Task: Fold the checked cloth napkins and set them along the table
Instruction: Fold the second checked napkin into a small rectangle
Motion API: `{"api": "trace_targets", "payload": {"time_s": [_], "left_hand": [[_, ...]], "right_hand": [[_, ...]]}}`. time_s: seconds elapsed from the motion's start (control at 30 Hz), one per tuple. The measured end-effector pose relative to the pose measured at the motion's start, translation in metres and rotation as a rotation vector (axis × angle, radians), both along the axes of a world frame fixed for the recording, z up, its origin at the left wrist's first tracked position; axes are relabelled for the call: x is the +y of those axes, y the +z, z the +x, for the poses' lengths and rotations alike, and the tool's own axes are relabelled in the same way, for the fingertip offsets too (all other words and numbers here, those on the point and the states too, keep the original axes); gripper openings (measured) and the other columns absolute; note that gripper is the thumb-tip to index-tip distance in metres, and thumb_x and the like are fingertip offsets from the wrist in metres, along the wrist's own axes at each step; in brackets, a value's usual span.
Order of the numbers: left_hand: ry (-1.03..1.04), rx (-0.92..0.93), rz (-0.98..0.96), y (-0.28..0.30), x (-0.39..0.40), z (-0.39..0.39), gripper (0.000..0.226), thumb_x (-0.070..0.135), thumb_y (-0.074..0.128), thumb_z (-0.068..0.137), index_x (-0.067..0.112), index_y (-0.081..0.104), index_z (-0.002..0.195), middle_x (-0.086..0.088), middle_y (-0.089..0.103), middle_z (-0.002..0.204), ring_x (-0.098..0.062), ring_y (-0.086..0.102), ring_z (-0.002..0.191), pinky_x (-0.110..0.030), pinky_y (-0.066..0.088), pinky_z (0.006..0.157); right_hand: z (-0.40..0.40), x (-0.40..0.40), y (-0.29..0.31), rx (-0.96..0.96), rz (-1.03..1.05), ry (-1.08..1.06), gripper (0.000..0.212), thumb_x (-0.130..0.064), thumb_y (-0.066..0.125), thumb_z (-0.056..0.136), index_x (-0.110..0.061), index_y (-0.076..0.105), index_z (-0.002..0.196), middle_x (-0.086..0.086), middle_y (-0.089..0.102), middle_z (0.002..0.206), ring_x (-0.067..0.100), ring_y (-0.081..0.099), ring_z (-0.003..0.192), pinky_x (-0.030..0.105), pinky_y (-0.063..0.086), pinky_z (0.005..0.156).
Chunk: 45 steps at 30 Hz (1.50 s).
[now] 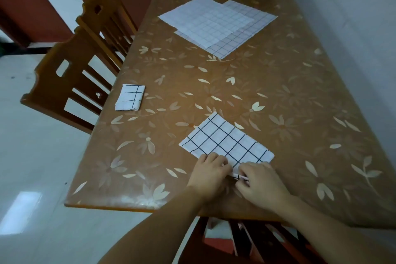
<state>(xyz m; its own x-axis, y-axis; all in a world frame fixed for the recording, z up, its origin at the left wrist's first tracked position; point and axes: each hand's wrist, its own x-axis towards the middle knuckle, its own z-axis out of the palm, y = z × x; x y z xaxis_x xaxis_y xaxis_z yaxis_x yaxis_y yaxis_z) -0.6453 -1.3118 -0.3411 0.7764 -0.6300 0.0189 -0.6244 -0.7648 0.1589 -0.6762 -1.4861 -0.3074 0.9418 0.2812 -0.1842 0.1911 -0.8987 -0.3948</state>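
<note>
Napkin (225,141) in work is seen lying flat on the desk (300,113), partly folded into a strip whose long axis runs aslant from upper left to lower right, with its near long edge directly under both hands and the rest of the cloth stretching away from the person. Left hand (209,174) is laid on the near edge toward the left, its fingers curled over the hem and apparently gripping it; right hand (260,184) is placed just beside it, touching or nearly so, and a small bit of the hem is pinched between thumb and fingertips. Neither hand is clearly nearer, as both are set on the same edge. The coming fold is judged to turn on that edge being carried away from the body over the strip. One folded napkin (130,98) is set at the left edge, well apart; unfolded napkins (214,24) are stacked at the far end.
</note>
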Motion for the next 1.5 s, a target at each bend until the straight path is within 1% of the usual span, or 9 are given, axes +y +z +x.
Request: {"api": "trace_targets", "payload": {"time_s": [0.1, 0.17, 0.23, 0.33, 0.53, 0.73, 1.03, 1.27, 1.5], "left_hand": [[0.074, 0.109, 0.013, 0.012, 0.016, -0.003, 0.016, 0.030, 0.055, 0.078, 0.022, 0.068, 0.085, 0.001, 0.065, 0.085, -0.026, 0.061, 0.082, -0.033, 0.034, 0.071], [0.134, 0.191, 0.029, 0.019, 0.034, -0.007, 0.021, 0.027, 0.058, 0.082, 0.020, 0.067, 0.100, -0.004, 0.066, 0.098, -0.030, 0.061, 0.091, -0.034, 0.039, 0.071], [0.182, 0.244, -0.015, 0.021, 0.054, -0.012, 0.026, 0.025, 0.055, 0.086, 0.021, 0.065, 0.109, -0.004, 0.066, 0.106, -0.029, 0.061, 0.097, -0.035, 0.047, 0.074], [0.270, 0.314, -0.146, 0.017, 0.079, -0.018, 0.027, 0.025, 0.048, 0.088, 0.023, 0.067, 0.107, 0.002, 0.068, 0.105, -0.021, 0.061, 0.097, -0.033, 0.048, 0.080], [0.545, 0.423, -0.451, 0.013, 0.104, -0.025, 0.014, 0.023, 0.064, 0.091, 0.016, 0.075, 0.097, 0.004, 0.073, 0.086, -0.011, 0.063, 0.074, -0.013, 0.043, 0.062], [0.733, 0.569, -0.659, 0.008, 0.113, -0.020, 0.015, 0.027, 0.068, 0.089, 0.022, 0.075, 0.100, 0.011, 0.074, 0.094, 0.000, 0.067, 0.084, -0.027, 0.054, 0.081], [0.827, 0.703, -0.609, 0.001, 0.109, -0.010, 0.017, 0.020, 0.071, 0.082, 0.032, 0.072, 0.095, 0.011, 0.074, 0.092, -0.005, 0.067, 0.088, -0.031, 0.055, 0.087], [0.850, 0.651, -0.586, 0.003, 0.100, -0.005, 0.017, 0.023, 0.068, 0.087, 0.023, 0.074, 0.103, 0.013, 0.070, 0.080, -0.005, 0.065, 0.080, -0.012, 0.047, 0.066], [0.737, 0.667, -0.456, 0.004, 0.094, -0.009, 0.030, 0.030, 0.071, 0.085, 0.030, 0.061, 0.114, 0.018, 0.067, 0.082, -0.005, 0.064, 0.088, -0.010, 0.040, 0.065]], "right_hand": [[-0.010, 0.014, 0.002, 0.035, 0.148, 0.007, 0.012, -0.043, 0.050, 0.083, -0.032, 0.047, 0.079, -0.012, 0.051, 0.078, 0.007, 0.046, 0.071, 0.028, 0.033, 0.069], [-0.016, 0.012, -0.004, 0.022, 0.074, 0.072, 0.041, -0.058, 0.052, 0.081, -0.033, 0.053, 0.113, -0.016, 0.055, 0.109, 0.005, 0.051, 0.100, 0.028, 0.038, 0.083], [-0.018, 0.007, -0.010, 0.026, -0.065, 0.121, 0.069, -0.064, 0.051, 0.080, -0.032, 0.038, 0.140, -0.014, 0.043, 0.138, 0.008, 0.039, 0.129, 0.034, 0.032, 0.104], [-0.014, 0.000, -0.017, 0.030, -0.196, 0.090, 0.071, -0.058, 0.051, 0.087, -0.031, 0.026, 0.148, -0.013, 0.030, 0.151, 0.012, 0.025, 0.141, 0.036, 0.025, 0.111], [-0.005, 0.008, -0.020, 0.120, 0.254, -0.166, 0.015, -0.026, 0.064, 0.085, -0.031, 0.068, 0.098, -0.017, 0.065, 0.099, 0.006, 0.059, 0.097, 0.029, 0.049, 0.080], [0.007, 0.021, -0.013, 0.395, 0.595, -0.407, 0.015, -0.015, 0.062, 0.093, -0.026, 0.066, 0.103, -0.009, 0.070, 0.099, 0.009, 0.066, 0.092, 0.020, 0.049, 0.072], [0.011, 0.022, -0.022, 0.434, 0.620, -0.641, 0.007, -0.013, 0.061, 0.092, -0.017, 0.067, 0.091, 0.001, 0.070, 0.091, 0.015, 0.067, 0.081, 0.023, 0.052, 0.054], [0.005, 0.018, -0.026, 0.455, 0.589, -0.778, 0.017, -0.010, 0.061, 0.087, 0.002, 0.056, 0.075, 0.013, 0.069, 0.088, 0.023, 0.069, 0.078, 0.046, 0.061, 0.070], [0.006, 0.013, -0.021, 0.454, 0.575, -0.822, 0.009, -0.012, 0.057, 0.089, -0.009, 0.064, 0.084, 0.004, 0.069, 0.089, 0.023, 0.068, 0.077, 0.034, 0.060, 0.057]]}}
